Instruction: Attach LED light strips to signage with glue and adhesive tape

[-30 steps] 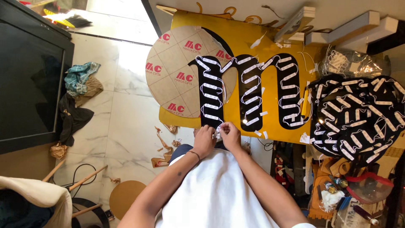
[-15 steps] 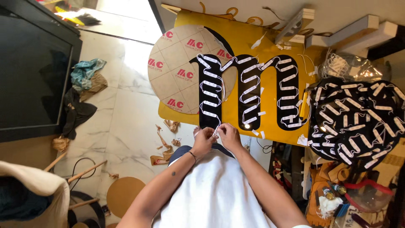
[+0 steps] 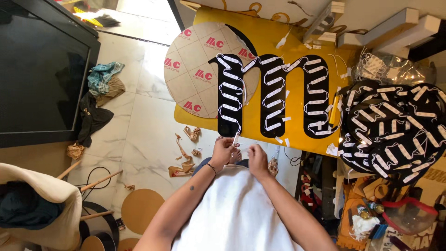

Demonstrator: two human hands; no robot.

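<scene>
Change: since half a second ago the two hands have drawn slightly apart, and the left hand now lifts a small white light module clear of the sign's edge; a second ago both hands met at one spot there.
Module: a small white LED module point(image 3: 235, 138) on thin white wire, at the bottom of the leftmost black stroke, just at the near edge of the yellow board.
Left hand: left hand point(image 3: 223, 151), fingers pinched on the module, a dark band on the wrist.
Right hand: right hand point(image 3: 258, 161), fingers curled closed just beside the left; whether it grips the wire cannot be told.
Sign: a yellow sign board point(image 3: 297, 139) with a large black letter shape point(image 3: 274, 95), rows of white modules wired along its strokes.
Disc: a round brown paper-covered disc point(image 3: 197, 69) lying partly under the letter's left side.
Right side: a black panel point(image 3: 395, 125) covered in more white modules, touching the board's right edge.
Floor: a pale marble floor point(image 3: 139, 139) with brown paper scraps point(image 3: 183, 162) near the left hand.
Left side: a dark screen point(image 3: 37, 74), well apart.
</scene>
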